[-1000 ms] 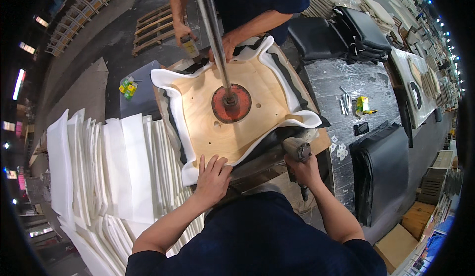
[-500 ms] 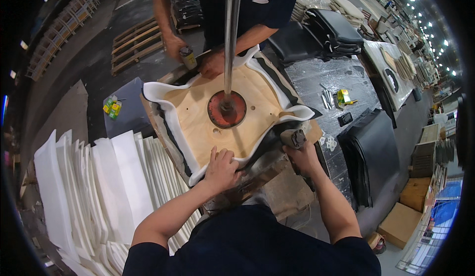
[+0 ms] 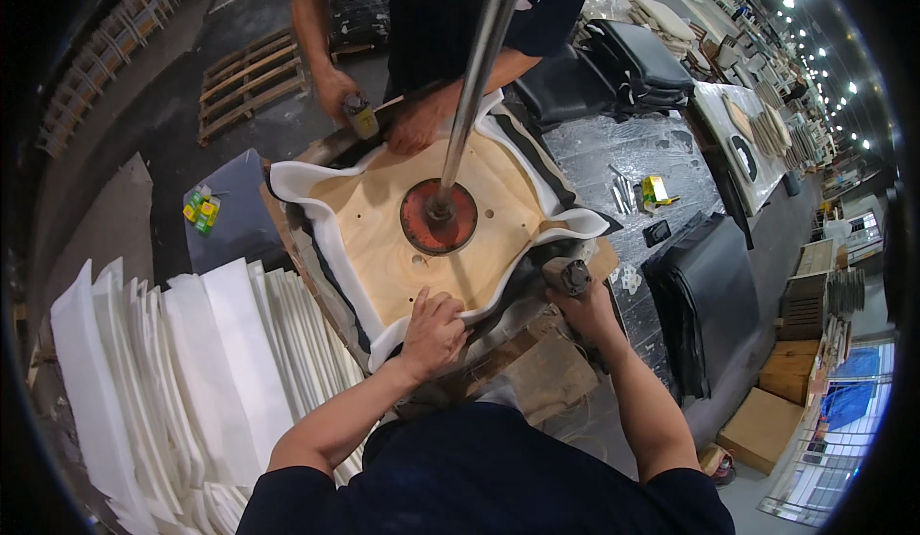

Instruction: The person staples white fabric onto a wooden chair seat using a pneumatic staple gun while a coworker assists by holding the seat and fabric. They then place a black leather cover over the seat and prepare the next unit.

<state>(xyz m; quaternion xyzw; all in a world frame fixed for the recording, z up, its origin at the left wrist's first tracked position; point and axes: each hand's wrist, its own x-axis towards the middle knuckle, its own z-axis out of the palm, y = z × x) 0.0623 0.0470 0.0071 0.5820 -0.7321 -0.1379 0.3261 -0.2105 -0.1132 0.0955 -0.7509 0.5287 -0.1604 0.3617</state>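
Observation:
A plywood panel, edged with white foam padding and black sheet material, lies in front of me. A round red disc at the foot of a metal pole presses on its middle. Over the panel's near edge rests my left hand, its fingers stretched across the padding onto the wood. What lies under its palm is hidden. My right hand is closed around a staple gun, held beside the right near corner of the padding.
Across the panel, a co-worker's hand lies at the far edge; the other holds a second staple gun. White foam sheets stand at left. At right are black sheets, a yellow-green box and staple strips.
The whole view has shifted slightly, and the pole looks more tilted. Both my hands keep about the same places at the panel; the staple gun stays in my right hand.

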